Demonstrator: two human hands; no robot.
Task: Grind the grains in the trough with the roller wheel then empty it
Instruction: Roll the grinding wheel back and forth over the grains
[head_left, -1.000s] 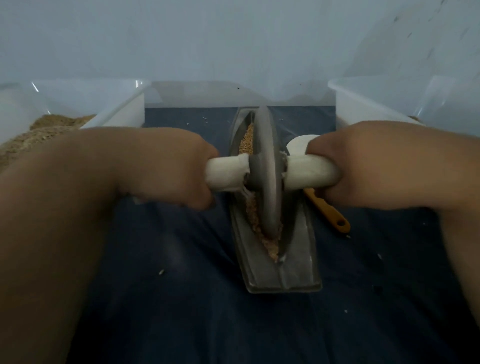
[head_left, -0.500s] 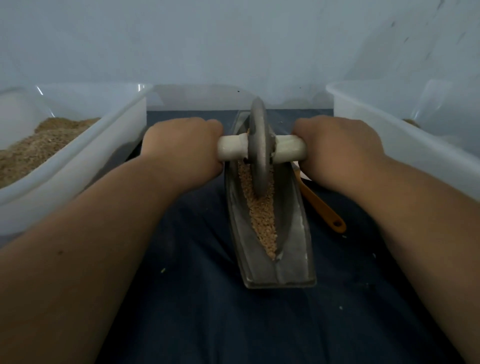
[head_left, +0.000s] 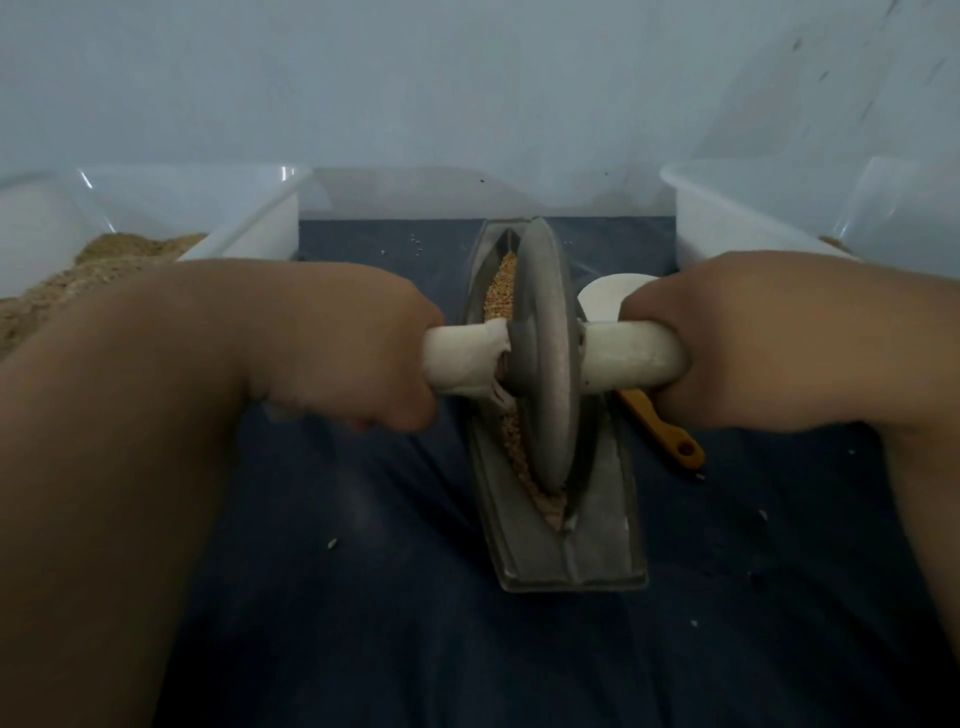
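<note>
wheel pulled back to mid-trough: return stroke of the grind.
left hand (head_left: 353, 343) and right hand (head_left: 727, 338) each have fingers wrapped tight round an end of the white axle (head_left: 623, 358), either side of the roller wheel (head_left: 545, 353). the wheel stands upright in the trough (head_left: 571, 561) on the dark cloth (head_left: 363, 597). half a second ago it sat at the far end; now it's nearer. grains (head_left: 501, 280) look mostly whole, so probably more passes are needed; emptying not started.
</note>
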